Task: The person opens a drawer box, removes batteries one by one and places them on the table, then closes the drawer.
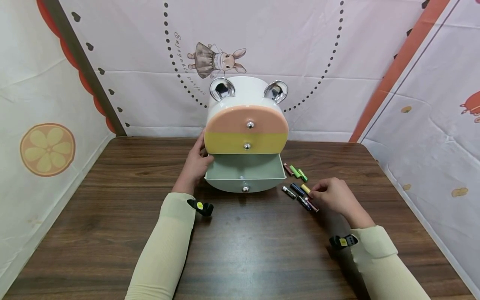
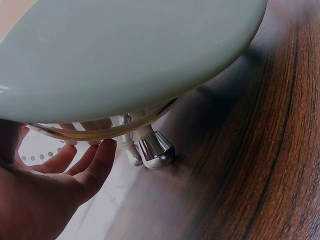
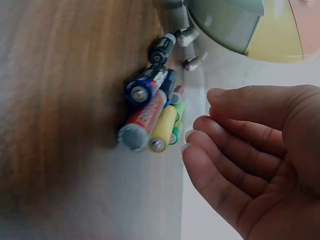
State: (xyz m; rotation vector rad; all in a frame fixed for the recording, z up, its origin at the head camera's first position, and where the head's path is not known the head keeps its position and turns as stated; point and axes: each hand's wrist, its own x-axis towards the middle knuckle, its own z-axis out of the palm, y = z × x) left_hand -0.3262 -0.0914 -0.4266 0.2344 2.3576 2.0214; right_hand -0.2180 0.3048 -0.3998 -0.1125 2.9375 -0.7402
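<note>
A small cabinet (image 1: 247,121) with a rounded front, silver ears and three coloured drawer fronts stands on the table. Its green bottom drawer (image 1: 245,185) is pulled out and its peach and yellow fronts are closed. My left hand (image 1: 196,166) rests on the cabinet's left side; in the left wrist view its fingertips touch the side wall. Beside the drawer, on the right, lie several batteries, among them a yellow battery (image 3: 163,128), a red battery (image 3: 142,125) and a green battery (image 1: 295,171). Just right of them hovers my right hand (image 1: 333,195), fingers loosely bent, nothing between them.
The brown wooden table (image 1: 240,241) carries everything. Printed cloth walls (image 1: 135,41) enclose it at the back and both sides. Silver feet (image 2: 156,150) hold the cabinet above the tabletop. A strap with a black device (image 1: 343,241) sits on each wrist.
</note>
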